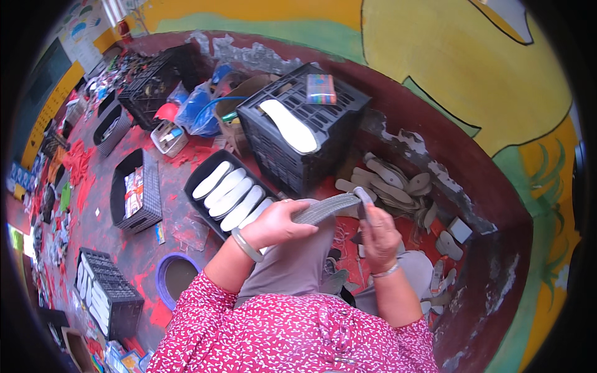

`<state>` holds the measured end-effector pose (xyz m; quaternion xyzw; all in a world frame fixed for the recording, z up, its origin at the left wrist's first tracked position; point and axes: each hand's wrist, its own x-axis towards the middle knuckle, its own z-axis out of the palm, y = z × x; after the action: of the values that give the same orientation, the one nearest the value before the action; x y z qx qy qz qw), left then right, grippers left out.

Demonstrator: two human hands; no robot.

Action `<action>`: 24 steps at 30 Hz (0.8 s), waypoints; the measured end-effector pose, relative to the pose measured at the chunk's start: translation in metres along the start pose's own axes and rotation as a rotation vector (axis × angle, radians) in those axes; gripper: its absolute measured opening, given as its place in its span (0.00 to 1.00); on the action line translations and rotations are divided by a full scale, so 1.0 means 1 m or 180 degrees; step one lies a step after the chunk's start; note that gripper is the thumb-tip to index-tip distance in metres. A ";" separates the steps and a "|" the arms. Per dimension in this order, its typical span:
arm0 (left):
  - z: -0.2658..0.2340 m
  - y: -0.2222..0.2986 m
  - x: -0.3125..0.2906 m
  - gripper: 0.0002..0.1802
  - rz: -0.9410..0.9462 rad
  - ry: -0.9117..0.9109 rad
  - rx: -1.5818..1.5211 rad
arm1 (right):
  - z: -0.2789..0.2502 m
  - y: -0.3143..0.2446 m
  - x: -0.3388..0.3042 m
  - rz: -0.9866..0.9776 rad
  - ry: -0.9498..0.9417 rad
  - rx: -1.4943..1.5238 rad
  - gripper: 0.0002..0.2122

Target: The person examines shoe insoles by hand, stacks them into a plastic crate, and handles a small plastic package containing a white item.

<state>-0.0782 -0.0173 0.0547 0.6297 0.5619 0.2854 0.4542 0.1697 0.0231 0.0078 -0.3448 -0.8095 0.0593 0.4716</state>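
Observation:
My left hand [280, 225] is closed round one end of a thick grey shoe sole [328, 209], seen almost edge-on above my lap. Its rim looks ridged or stitched. At the sole's far end my right hand [380, 239] is closed, fingers bent, on a narrow dark-grey piece [362, 198]. Whether that piece is part of the sole or a separate item I cannot tell. Beyond my left hand, several white soles [227, 189] lie in a row in a dark basket [191, 175]. A pile of grey soles [398, 186] rests on the floor past my right hand.
An upturned black crate [273, 152] ahead bears a white sole [289, 127] and a small striped pack [321, 89]. Leftward stand a grey basket [146, 214], a purple-rimmed bucket [163, 276] and a crate of white soles [124, 304]. A peeling wall [507, 217] closes the right side.

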 end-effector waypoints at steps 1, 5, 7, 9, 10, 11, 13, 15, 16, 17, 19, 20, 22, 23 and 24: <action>-0.010 -0.003 -0.009 0.32 -0.0342 -0.0084 -0.0722 | -0.002 0.005 -0.001 0.0194 0.0087 0.0037 0.17; -0.037 -0.071 -0.034 0.28 -0.0821 -0.0292 -0.2978 | -0.010 0.020 -0.008 0.1190 0.0237 0.0527 0.16; -0.038 -0.107 -0.046 0.35 -0.0580 -0.0439 -0.4155 | -0.011 0.025 -0.011 0.1507 0.0352 0.0829 0.14; -0.036 -0.121 -0.056 0.35 -0.0113 -0.0501 -0.4852 | -0.006 0.031 -0.014 0.1672 0.0499 0.1093 0.14; -0.034 -0.131 -0.057 0.36 0.0114 -0.0456 -0.5131 | -0.006 0.032 -0.014 0.1737 0.0452 0.1101 0.14; -0.034 -0.139 -0.061 0.37 0.0117 -0.0231 -0.5254 | -0.004 0.032 -0.015 0.1806 0.0410 0.1103 0.14; -0.032 -0.146 -0.065 0.37 0.0290 0.0044 -0.5443 | 0.000 0.033 -0.017 0.1874 0.0303 0.1194 0.14; -0.035 -0.152 -0.068 0.37 0.0369 0.0283 -0.5447 | 0.004 0.033 -0.018 0.1905 0.0193 0.1190 0.14; -0.037 -0.156 -0.069 0.37 0.0404 0.0394 -0.5451 | 0.007 0.034 -0.020 0.1902 0.0140 0.1187 0.14; -0.038 -0.162 -0.070 0.37 0.0385 0.0545 -0.5340 | 0.009 0.035 -0.022 0.1913 0.0094 0.1150 0.14; -0.044 -0.177 -0.069 0.37 0.0352 0.0831 -0.5115 | 0.013 0.036 -0.023 0.1924 0.0013 0.1066 0.14; -0.048 -0.186 -0.069 0.38 0.0187 0.0979 -0.4918 | 0.014 0.036 -0.025 0.1990 -0.0006 0.1024 0.14; -0.062 -0.216 -0.072 0.38 -0.0341 0.1442 -0.4001 | 0.016 0.038 -0.026 0.2005 -0.0059 0.0989 0.14; -0.069 -0.230 -0.071 0.37 -0.0597 0.1653 -0.3525 | 0.017 0.040 -0.026 0.2009 -0.0079 0.0977 0.14; -0.076 -0.239 -0.068 0.37 -0.0829 0.1815 -0.3107 | 0.019 0.041 -0.027 0.2119 -0.0067 0.1066 0.14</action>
<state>-0.2660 -0.0748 -0.1164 0.1712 0.5382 0.6117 0.5540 0.1833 0.0415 -0.0395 -0.5066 -0.6369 0.3446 0.4679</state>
